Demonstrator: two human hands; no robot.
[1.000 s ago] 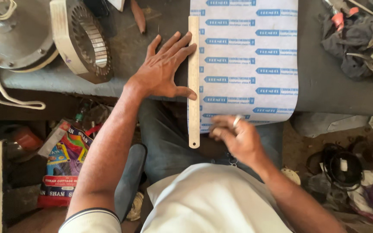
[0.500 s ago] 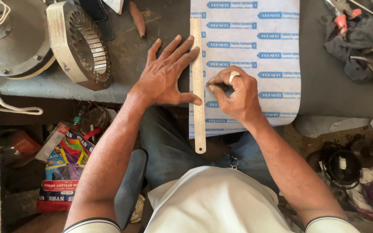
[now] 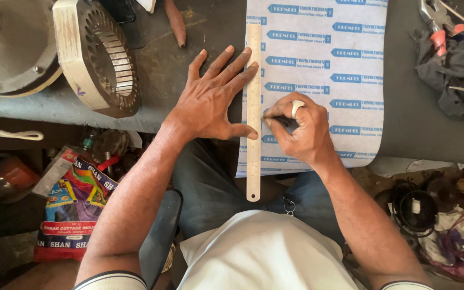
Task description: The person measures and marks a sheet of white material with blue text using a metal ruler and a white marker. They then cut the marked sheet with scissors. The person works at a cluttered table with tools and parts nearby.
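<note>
A long metal ruler [image 3: 253,161] lies lengthwise along the left edge of a white printed insulation sheet [image 3: 345,64] on the grey workbench [image 3: 189,64]. My left hand [image 3: 210,99] is spread flat with its fingers pressing the ruler down. My right hand [image 3: 299,129] sits on the sheet just right of the ruler, fingers pinched around a thin dark marking tool whose tip touches the ruler's edge. A pale ring shows on one finger of that hand.
A motor stator [image 3: 100,56] and a round metal housing [image 3: 6,48] stand at the bench's left. A dark rag with pliers [image 3: 452,59] lies at the right. Below the bench are a printed bag [image 3: 73,204], cables and cluttered parts [image 3: 436,215].
My right hand rose from below the bench edge onto the sheet and settled against the ruler. The left hand stayed pressed on the ruler.
</note>
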